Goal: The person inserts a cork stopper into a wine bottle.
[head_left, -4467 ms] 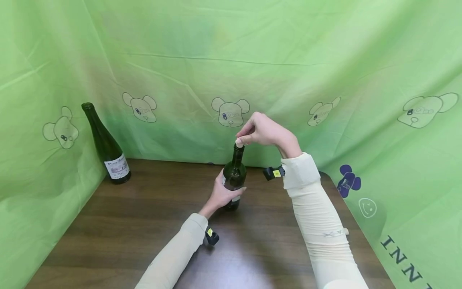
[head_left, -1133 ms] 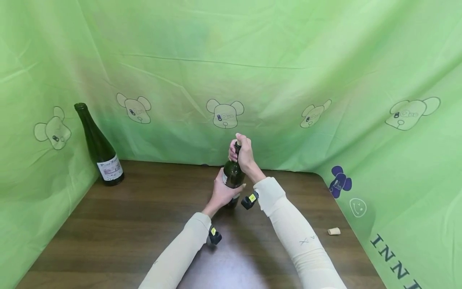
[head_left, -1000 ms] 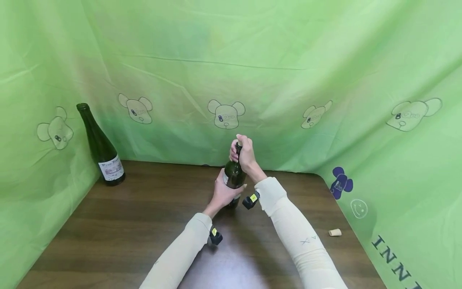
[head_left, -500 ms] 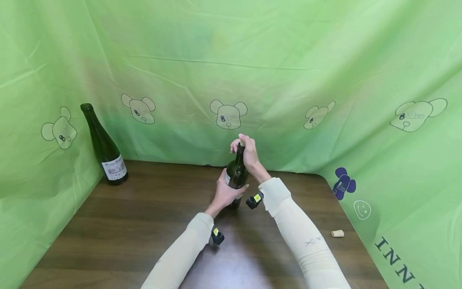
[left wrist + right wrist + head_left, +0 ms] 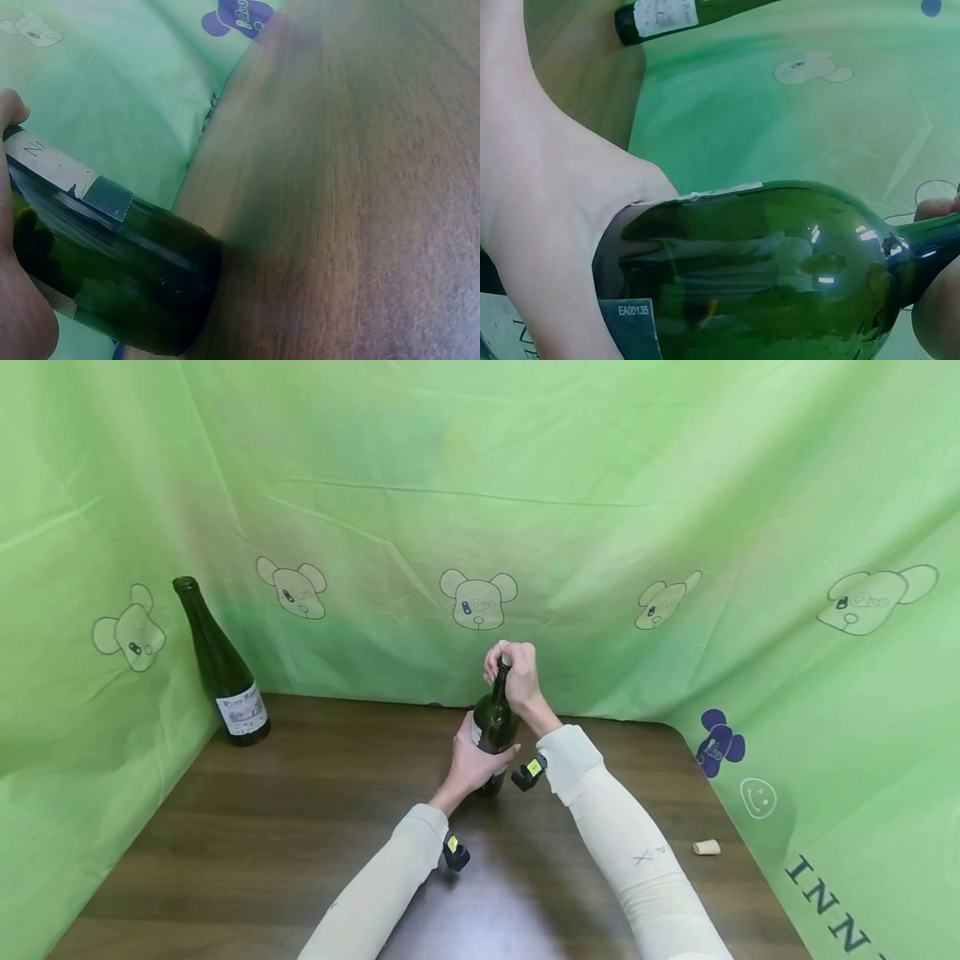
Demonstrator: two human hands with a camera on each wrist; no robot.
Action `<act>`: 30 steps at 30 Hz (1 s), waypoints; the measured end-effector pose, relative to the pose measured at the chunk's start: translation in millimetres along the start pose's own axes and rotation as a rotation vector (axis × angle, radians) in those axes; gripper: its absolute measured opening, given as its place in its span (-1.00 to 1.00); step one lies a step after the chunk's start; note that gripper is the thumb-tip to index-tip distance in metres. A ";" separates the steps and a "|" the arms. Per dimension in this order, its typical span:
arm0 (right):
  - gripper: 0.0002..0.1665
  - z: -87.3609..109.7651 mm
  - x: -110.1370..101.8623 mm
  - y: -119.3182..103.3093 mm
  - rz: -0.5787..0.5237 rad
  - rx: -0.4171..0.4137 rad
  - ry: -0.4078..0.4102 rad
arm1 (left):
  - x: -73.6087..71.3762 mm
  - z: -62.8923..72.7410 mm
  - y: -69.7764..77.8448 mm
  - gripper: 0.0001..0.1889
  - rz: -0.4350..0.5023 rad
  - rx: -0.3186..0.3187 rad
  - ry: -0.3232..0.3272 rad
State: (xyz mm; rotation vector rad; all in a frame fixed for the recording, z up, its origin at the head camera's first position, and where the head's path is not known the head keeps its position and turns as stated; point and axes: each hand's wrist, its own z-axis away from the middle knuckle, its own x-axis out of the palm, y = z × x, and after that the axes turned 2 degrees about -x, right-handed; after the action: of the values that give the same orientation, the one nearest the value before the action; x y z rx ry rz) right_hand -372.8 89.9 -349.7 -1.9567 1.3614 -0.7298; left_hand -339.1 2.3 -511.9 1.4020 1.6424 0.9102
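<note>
Both hands gripped one green bottle point(image 5: 492, 727) upright on the desk point(image 5: 300, 827): left hand point(image 5: 474, 762) round its body, right hand point(image 5: 516, 678) round its neck.

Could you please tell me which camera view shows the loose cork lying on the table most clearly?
The head view. The cork lies alone on the table near its right edge, well apart from the bottle both hands grip. Neither wrist view shows it; each is filled mostly by that bottle.
</note>
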 end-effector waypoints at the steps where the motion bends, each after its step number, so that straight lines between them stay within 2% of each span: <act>1: -0.42 0.0 -0.4 -0.2 -0.003 0.005 -0.001 | 0.5 0.0 0.1 -0.23 0.002 0.002 0.002; 7: -0.43 2.1 0.2 -0.3 0.022 0.007 0.027 | 1.7 1.0 0.1 -0.23 -0.002 0.003 0.006; 14: -0.28 5.4 3.1 5.5 0.043 -0.011 0.078 | 0.4 1.8 0.7 -0.21 -0.008 -0.005 0.002; 21: -0.35 2.5 3.9 5.0 0.021 0.004 0.066 | -0.5 1.3 1.7 -0.21 -0.016 -0.020 0.014; 30: -0.39 1.7 2.6 1.1 -0.044 0.032 0.034 | 1.3 2.4 -0.1 -0.20 -0.024 -0.002 0.026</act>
State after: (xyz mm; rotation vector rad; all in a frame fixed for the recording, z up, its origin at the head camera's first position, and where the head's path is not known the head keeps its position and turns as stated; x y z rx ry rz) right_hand -371.4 87.5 -351.4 -1.9626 1.3220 -0.8038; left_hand -337.1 3.6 -513.2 1.3716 1.6738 0.9189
